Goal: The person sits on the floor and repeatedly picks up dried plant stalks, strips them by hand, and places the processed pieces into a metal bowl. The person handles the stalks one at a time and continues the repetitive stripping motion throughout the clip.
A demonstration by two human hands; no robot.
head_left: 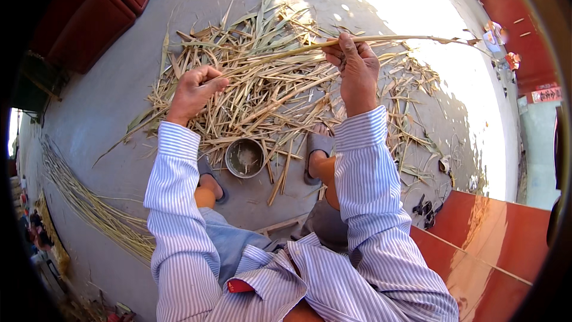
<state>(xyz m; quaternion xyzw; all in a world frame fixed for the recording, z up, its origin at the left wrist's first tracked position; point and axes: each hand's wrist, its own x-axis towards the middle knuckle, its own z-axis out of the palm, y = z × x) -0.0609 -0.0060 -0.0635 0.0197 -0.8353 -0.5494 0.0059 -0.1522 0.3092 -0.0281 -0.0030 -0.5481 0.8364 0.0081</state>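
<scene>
A long, thin, tan reed-like stalk [393, 38] stretches across in front of me at about chest height. My right hand [357, 71] pinches it between thumb and fingers near its middle, and its thin tip runs on to the right. My left hand [195, 92] is closed around the stalk's left part, fingers curled and thumb pressed in. Beyond that hand a thin strip trails down to the left; whether it is the same stalk I cannot tell. Below both hands spreads a loose pile of dry stalk pieces and leaf husks [256, 98].
A round metal bowl [235, 148] stands between my sandalled feet [322, 144]. On the floor at left lies a bundle of long thin stalks [98, 200]. Dark red seats [83, 18] are at upper left, a red tiled surface [476, 226] at lower right.
</scene>
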